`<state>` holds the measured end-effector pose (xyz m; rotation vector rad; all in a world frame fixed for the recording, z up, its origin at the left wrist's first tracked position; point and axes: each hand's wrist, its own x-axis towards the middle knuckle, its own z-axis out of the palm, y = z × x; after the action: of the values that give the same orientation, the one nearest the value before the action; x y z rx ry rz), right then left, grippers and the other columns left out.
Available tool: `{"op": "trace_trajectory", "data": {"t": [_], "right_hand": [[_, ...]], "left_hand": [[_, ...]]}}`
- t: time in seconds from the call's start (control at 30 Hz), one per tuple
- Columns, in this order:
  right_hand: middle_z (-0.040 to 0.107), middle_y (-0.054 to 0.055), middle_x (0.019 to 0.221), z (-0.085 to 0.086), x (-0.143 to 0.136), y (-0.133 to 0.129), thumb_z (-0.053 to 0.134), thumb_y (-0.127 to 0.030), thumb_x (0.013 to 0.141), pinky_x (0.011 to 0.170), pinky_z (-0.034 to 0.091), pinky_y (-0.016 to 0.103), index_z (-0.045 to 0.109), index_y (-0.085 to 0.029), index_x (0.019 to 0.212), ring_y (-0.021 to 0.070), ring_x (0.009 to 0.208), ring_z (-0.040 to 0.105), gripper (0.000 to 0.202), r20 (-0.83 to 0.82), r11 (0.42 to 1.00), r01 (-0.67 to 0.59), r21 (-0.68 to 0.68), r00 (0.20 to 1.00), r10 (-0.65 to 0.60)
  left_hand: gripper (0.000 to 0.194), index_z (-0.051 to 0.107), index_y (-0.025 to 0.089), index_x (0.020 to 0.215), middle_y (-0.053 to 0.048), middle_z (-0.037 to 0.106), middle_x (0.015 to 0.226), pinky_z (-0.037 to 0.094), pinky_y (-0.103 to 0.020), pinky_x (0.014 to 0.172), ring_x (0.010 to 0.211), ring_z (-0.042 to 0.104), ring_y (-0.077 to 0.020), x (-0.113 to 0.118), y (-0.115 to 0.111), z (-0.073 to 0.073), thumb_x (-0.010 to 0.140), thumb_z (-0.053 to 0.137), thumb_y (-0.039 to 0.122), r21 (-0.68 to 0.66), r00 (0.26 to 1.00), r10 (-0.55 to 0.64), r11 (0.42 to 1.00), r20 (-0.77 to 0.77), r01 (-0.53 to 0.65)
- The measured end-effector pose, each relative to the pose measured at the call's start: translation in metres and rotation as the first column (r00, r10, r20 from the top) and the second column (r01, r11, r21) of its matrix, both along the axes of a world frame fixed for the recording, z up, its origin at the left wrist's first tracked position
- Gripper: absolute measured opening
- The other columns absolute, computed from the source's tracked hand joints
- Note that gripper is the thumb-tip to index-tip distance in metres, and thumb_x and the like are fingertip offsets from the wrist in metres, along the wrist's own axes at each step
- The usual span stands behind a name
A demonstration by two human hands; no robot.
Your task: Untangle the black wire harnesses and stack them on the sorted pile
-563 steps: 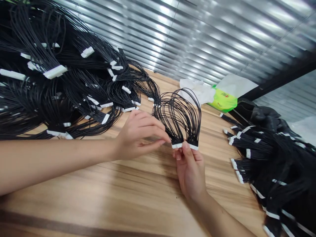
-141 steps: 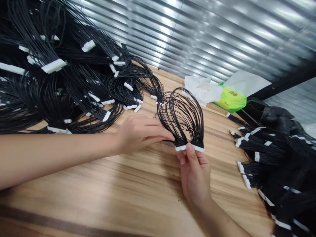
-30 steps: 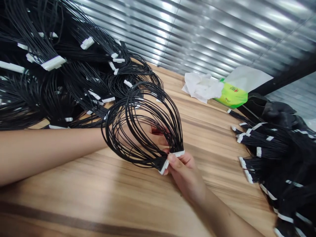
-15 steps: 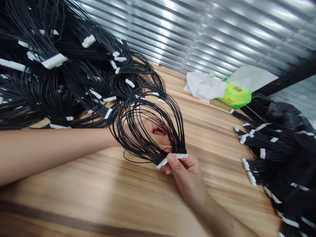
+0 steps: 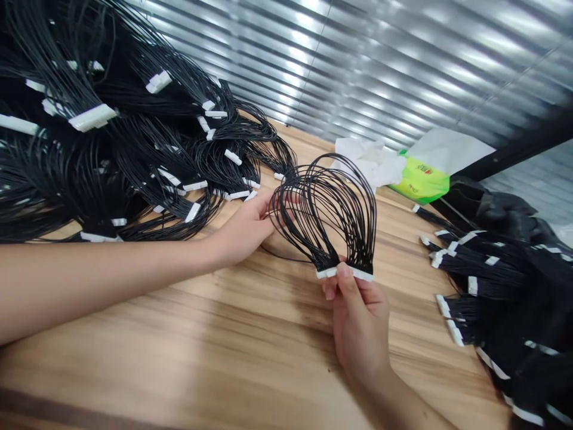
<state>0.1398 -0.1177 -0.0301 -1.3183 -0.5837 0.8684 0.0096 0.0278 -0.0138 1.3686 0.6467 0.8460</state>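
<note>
A looped wire harness (image 5: 313,206) of thin black wires is raised above the table in front of me. Its white connectors (image 5: 362,274) sit side by side at the lower end. My right hand (image 5: 360,316) pinches these connectors between thumb and fingers. On the loop's left side, my left hand (image 5: 250,230) has its fingers stretched out against or behind the wires, which partly cover the fingertips. I cannot tell how firmly it touches them. One stray wire bows out below the loop, near my left hand.
A large heap of black wire harnesses (image 5: 134,149) with white connectors covers the table's (image 5: 201,346) far left. More harnesses (image 5: 505,310) lie along the right. Crumpled tissue (image 5: 369,161) and a green tissue pack (image 5: 421,176) rest near the corrugated metal wall (image 5: 358,71).
My right hand has moved right and slightly up with the harness, turning its connectors more level. My left hand has shifted from beside the connectors up to the loop's left side, its fingers straightening.
</note>
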Motion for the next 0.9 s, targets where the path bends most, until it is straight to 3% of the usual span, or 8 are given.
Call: {"op": "trace_trajectory", "data": {"t": [0.17, 0.37, 0.47, 0.57, 0.63, 0.7, 0.77, 0.9], "right_hand": [[0.051, -0.004, 0.057, -0.001, 0.000, 0.000, 0.075, -0.043, 0.076, 0.062, 0.034, 0.029, 0.068, -0.021, 0.072, 0.0121, 0.057, 0.043, 0.024, -0.017, 1.000, 0.015, -0.009, 1.000, -0.015], [0.051, -0.006, 0.055, -0.001, 0.000, 0.002, 0.076, -0.042, 0.075, 0.061, 0.033, 0.029, 0.069, -0.021, 0.077, 0.0112, 0.056, 0.042, 0.022, -0.033, 1.000, 0.022, -0.004, 0.999, -0.022], [0.050, -0.005, 0.055, -0.001, 0.000, 0.003, 0.076, -0.042, 0.075, 0.061, 0.034, 0.029, 0.068, -0.021, 0.072, 0.0111, 0.056, 0.042, 0.023, -0.030, 1.000, 0.027, -0.003, 0.999, -0.028], [0.050, -0.005, 0.055, -0.001, 0.000, 0.004, 0.076, -0.044, 0.073, 0.061, 0.034, 0.029, 0.065, -0.019, 0.067, 0.0111, 0.055, 0.041, 0.028, -0.027, 0.999, 0.033, -0.013, 0.999, -0.033], [0.050, -0.005, 0.055, -0.001, 0.000, 0.004, 0.077, -0.045, 0.072, 0.059, 0.034, 0.028, 0.066, -0.019, 0.070, 0.0109, 0.054, 0.041, 0.029, -0.032, 0.999, 0.042, -0.018, 0.999, -0.043], [0.051, -0.005, 0.055, -0.002, 0.001, 0.003, 0.077, -0.045, 0.072, 0.058, 0.033, 0.027, 0.068, -0.018, 0.074, 0.0107, 0.054, 0.041, 0.029, -0.034, 0.999, 0.043, -0.019, 0.998, -0.044], [0.052, -0.005, 0.057, -0.002, 0.001, 0.003, 0.077, -0.045, 0.072, 0.057, 0.034, 0.027, 0.068, -0.018, 0.076, 0.0106, 0.055, 0.042, 0.028, -0.034, 0.999, 0.036, -0.014, 0.999, -0.037], [0.051, -0.005, 0.056, -0.002, 0.000, 0.005, 0.078, -0.045, 0.070, 0.056, 0.033, 0.026, 0.068, -0.018, 0.073, 0.0100, 0.054, 0.040, 0.029, -0.046, 0.999, 0.037, 0.001, 0.998, -0.037]], "left_hand": [[0.026, 0.058, 0.020, 0.105, 0.006, 0.048, 0.068, 0.024, -0.014, 0.037, 0.042, 0.032, -0.0017, -0.003, 0.002, -0.002, 0.081, 0.064, 0.028, -0.223, 0.990, 0.128, 0.969, 0.060, -0.111], [0.030, 0.056, 0.021, 0.108, 0.007, 0.043, 0.065, 0.031, -0.016, 0.044, 0.045, 0.038, -0.0036, -0.002, 0.004, -0.001, 0.080, 0.064, 0.027, -0.296, 0.962, 0.252, 0.932, 0.106, -0.211], [0.020, 0.060, 0.020, 0.100, 0.004, 0.049, 0.071, 0.035, -0.018, 0.052, 0.055, 0.042, -0.0054, -0.003, 0.004, -0.001, 0.081, 0.063, 0.026, -0.165, 0.963, 0.255, 0.957, 0.085, -0.239], [0.007, 0.062, 0.019, 0.087, 0.001, 0.056, 0.083, 0.040, -0.021, 0.067, 0.072, 0.049, -0.0089, -0.008, -0.001, 0.003, 0.086, 0.056, 0.022, 0.174, 0.951, 0.306, 0.935, 0.054, -0.310], [0.011, 0.062, 0.019, 0.077, 0.000, 0.058, 0.080, 0.039, -0.024, 0.071, 0.076, 0.051, -0.0109, -0.013, -0.005, 0.007, 0.086, 0.058, 0.024, 0.529, 0.968, 0.230, 0.811, 0.103, -0.249], [0.010, 0.065, 0.020, 0.076, 0.001, 0.060, 0.074, 0.036, -0.027, 0.070, 0.071, 0.052, -0.0110, -0.017, -0.009, 0.009, 0.084, 0.066, 0.027, 0.815, 0.992, 0.091, 0.565, 0.089, -0.125], [0.005, 0.070, 0.024, 0.082, 0.003, 0.063, 0.073, 0.033, -0.030, 0.069, 0.067, 0.052, -0.0100, -0.020, -0.011, 0.009, 0.082, 0.071, 0.030, 0.930, 0.999, 0.052, 0.366, 0.004, -0.022], [0.007, 0.074, 0.030, 0.087, 0.003, 0.065, 0.074, 0.030, -0.030, 0.071, 0.068, 0.053, -0.0093, -0.018, -0.008, 0.004, 0.084, 0.069, 0.033, 0.956, 0.976, 0.192, 0.290, -0.098, 0.039]]}}
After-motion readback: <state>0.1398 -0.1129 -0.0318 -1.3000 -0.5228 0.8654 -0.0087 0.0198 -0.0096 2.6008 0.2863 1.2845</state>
